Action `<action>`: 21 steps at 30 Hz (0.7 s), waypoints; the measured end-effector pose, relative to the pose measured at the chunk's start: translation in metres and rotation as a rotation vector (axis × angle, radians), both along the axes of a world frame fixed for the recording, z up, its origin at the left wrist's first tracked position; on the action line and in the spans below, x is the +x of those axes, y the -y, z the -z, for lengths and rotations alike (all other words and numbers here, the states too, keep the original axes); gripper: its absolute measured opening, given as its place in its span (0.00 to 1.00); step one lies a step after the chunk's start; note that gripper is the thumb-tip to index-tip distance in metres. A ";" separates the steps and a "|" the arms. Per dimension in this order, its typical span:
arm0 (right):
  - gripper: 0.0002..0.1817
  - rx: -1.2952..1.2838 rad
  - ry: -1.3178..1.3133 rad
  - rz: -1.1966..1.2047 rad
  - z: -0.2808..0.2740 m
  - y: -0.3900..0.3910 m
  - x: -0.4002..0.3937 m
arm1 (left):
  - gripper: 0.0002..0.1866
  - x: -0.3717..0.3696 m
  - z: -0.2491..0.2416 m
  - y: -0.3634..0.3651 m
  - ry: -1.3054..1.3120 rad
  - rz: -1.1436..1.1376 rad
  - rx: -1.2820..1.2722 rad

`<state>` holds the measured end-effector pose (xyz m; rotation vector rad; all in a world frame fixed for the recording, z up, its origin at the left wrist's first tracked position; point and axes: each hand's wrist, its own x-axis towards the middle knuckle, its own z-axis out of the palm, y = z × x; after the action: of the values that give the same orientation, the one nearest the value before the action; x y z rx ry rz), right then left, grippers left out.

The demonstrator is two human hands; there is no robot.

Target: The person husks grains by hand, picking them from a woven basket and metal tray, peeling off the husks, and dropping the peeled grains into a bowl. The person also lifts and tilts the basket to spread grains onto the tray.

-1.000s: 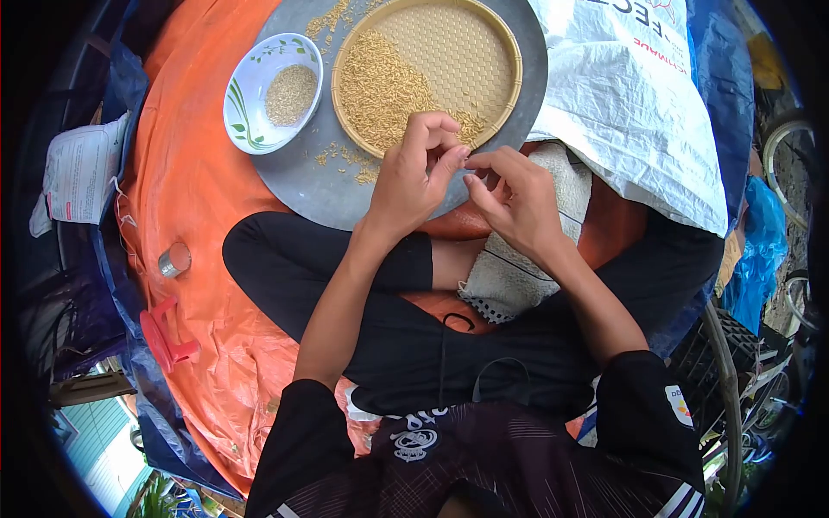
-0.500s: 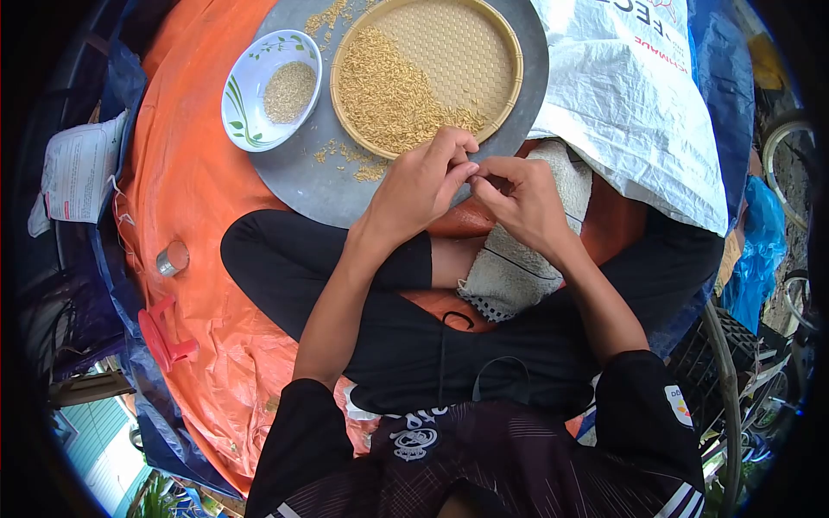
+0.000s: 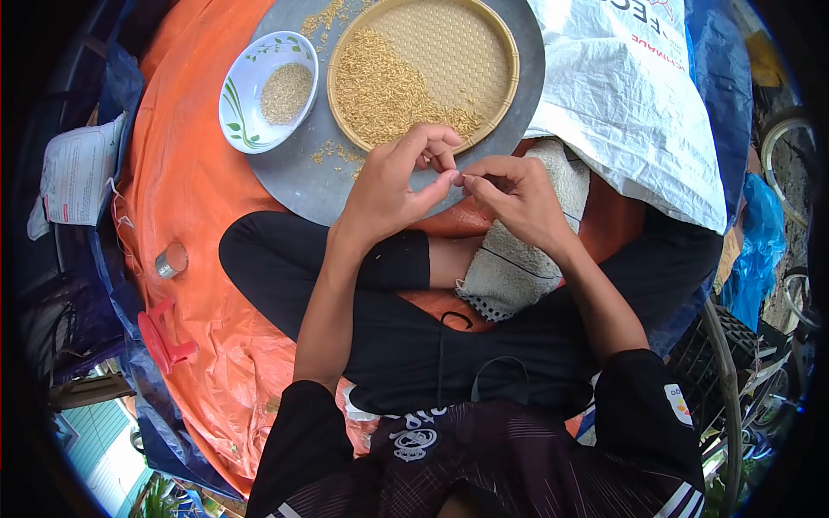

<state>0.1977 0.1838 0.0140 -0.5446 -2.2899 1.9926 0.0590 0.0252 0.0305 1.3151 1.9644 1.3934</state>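
Just below the woven bamboo tray [image 3: 509,91], my two hands meet at the fingertips. My left hand [image 3: 393,190] has its fingers loosely curved and apart from the thumb, whose tip touches my right fingertips. Thumb and forefinger of my right hand [image 3: 522,203] are pinched together; whatever lies between them is too small to make out. Golden unhusked rice grains [image 3: 380,91] cover the left and lower part of the tray. Left of it, a white bowl with green leaf patterns [image 3: 246,104] contains pale husked grains [image 3: 287,93].
Tray and bowl stand on a round grey metal platter [image 3: 294,186] with loose grains scattered on it. A white sack [image 3: 622,112] lies at the right, a cloth [image 3: 518,268] between my legs. On the orange tarp [image 3: 207,259] are a small tin can [image 3: 173,259] and a red plastic object [image 3: 164,337].
My left hand has shifted slightly left, and its forefinger has parted from its thumb. My right hand stays pinched and has moved a little left.
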 end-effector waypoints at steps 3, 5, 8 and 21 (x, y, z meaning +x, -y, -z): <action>0.11 -0.009 -0.018 -0.003 0.000 0.000 0.000 | 0.22 0.002 0.002 0.000 -0.039 0.013 0.014; 0.11 -0.007 -0.025 -0.002 0.003 0.000 0.001 | 0.22 0.004 0.004 -0.001 -0.085 0.016 0.022; 0.11 -0.023 -0.004 -0.035 0.001 -0.001 0.001 | 0.23 0.004 0.004 -0.001 -0.145 0.026 0.016; 0.10 -0.208 0.088 -0.144 0.001 -0.005 0.001 | 0.23 0.007 -0.001 -0.001 -0.127 0.094 -0.031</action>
<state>0.1989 0.1891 0.0132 -0.5030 -2.2427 2.3383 0.0656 0.0264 0.0319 1.4941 1.9686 1.2587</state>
